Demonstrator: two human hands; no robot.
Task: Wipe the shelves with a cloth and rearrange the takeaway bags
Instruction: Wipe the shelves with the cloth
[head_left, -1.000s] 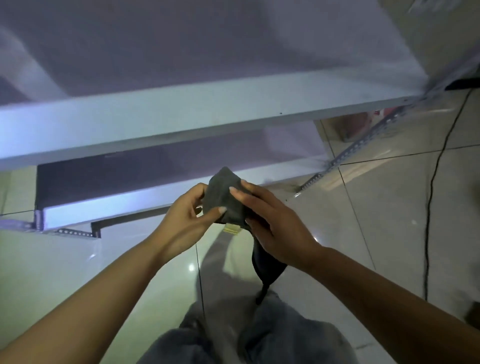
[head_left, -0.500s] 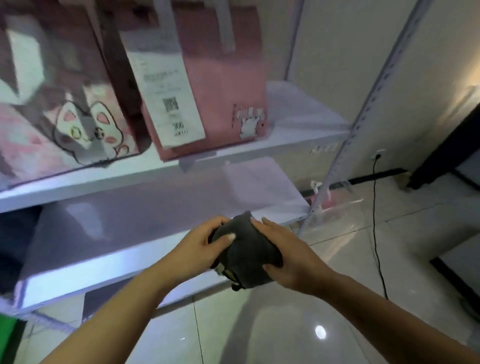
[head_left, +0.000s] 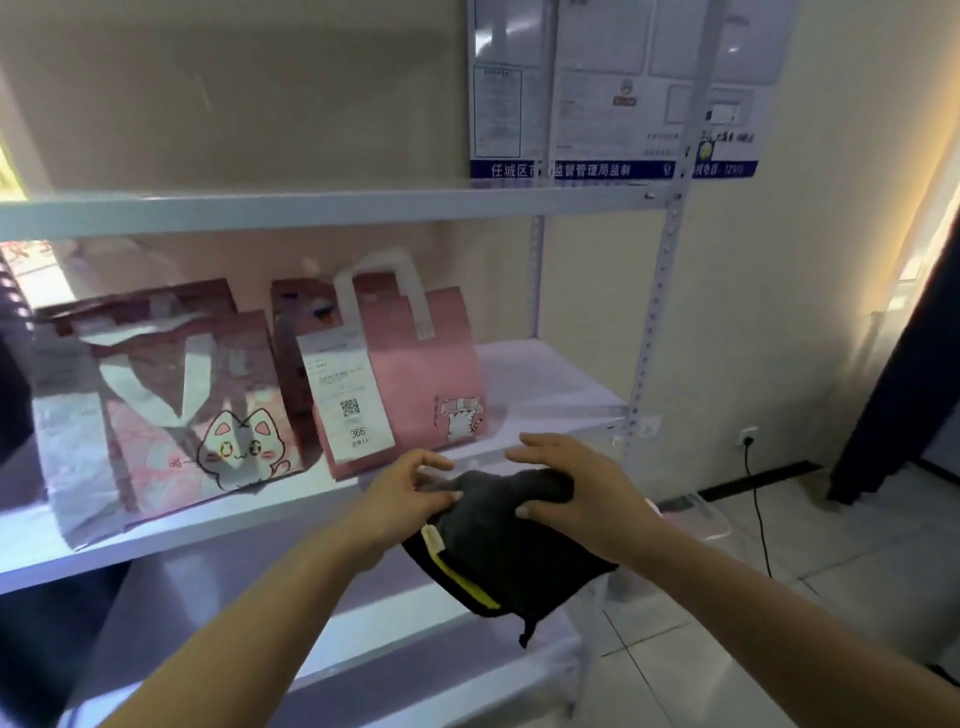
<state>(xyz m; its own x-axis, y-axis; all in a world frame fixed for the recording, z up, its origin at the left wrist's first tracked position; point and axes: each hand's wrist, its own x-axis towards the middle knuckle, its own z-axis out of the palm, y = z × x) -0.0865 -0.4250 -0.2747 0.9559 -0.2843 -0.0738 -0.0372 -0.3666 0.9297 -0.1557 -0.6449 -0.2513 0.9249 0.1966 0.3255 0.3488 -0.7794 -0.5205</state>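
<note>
A dark grey cloth (head_left: 511, 551) with a yellow edge and a small tag is held in front of the middle shelf (head_left: 218, 525). My left hand (head_left: 402, 496) pinches its left end and my right hand (head_left: 576, 493) grips its top right, with the fingers partly spread. On that white shelf stand two pink takeaway bags: a cat-print bag (head_left: 156, 405) at the left and a bag with a receipt and white handles (head_left: 410, 379) at the centre. The shelf's right part (head_left: 540, 384) is bare.
A white upper shelf (head_left: 332, 208) runs overhead and a lower shelf (head_left: 291, 639) sits below my arms. Perforated metal uprights (head_left: 660, 291) stand at the right. Notices (head_left: 613, 88) hang on the wall. A black cable (head_left: 756, 504) runs from a wall socket over the tiled floor.
My view has swung up from the floor and lower shelves to the middle shelf with the bags. Both hands have kept hold of the cloth, which is now spread wider and hangs lower.
</note>
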